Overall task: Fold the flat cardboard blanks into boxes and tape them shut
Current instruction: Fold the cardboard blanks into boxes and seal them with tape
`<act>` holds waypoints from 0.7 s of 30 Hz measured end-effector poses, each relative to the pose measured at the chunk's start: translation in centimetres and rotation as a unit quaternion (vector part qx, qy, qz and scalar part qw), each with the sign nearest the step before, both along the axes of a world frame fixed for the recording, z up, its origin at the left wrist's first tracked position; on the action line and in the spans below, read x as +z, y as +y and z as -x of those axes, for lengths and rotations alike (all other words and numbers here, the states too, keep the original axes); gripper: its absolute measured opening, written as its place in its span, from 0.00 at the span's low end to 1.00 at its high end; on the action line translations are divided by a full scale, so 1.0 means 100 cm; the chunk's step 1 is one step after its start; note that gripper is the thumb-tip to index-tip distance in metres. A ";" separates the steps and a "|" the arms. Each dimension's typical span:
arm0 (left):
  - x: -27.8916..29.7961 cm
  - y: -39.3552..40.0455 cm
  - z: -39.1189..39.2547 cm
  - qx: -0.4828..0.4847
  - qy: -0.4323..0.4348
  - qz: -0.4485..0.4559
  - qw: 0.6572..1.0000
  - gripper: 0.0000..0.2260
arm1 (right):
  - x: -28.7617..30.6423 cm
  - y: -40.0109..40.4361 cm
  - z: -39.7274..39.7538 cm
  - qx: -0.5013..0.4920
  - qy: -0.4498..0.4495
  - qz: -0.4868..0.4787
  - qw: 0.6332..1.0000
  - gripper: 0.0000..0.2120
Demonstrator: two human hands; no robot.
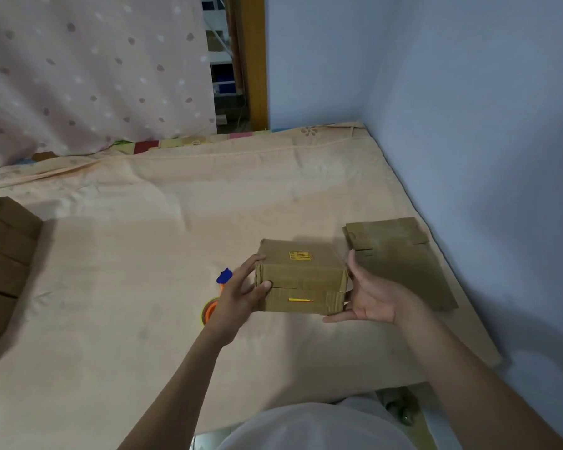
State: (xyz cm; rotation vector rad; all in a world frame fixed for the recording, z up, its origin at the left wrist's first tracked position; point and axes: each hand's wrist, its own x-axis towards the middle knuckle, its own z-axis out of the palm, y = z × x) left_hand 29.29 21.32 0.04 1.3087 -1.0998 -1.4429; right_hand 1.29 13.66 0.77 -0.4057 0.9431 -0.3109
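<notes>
A folded brown cardboard box [301, 276] with a yellow printed mark on top is held above the mattress, between both hands. My left hand [238, 295] grips its left side, thumb on the front face and fingers over the top edge. My right hand [372, 295] presses its right side with straight fingers, palm turned up. A stack of flat cardboard blanks [400, 261] lies to the right, near the wall. A tape dispenser [216, 298] with a blue handle and an orange roll lies on the mattress, partly hidden behind my left hand.
A peach sheet covers the mattress [143, 254]. Several finished brown boxes [4, 271] are stacked at the left edge. A blue wall [468, 125] borders the right side, and a dotted curtain [95, 69] hangs at the back left.
</notes>
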 end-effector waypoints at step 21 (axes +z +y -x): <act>-0.040 -0.015 -0.009 -0.155 -0.142 -0.078 0.975 0.43 | -0.053 0.033 -0.016 0.049 0.248 0.207 0.945 0.45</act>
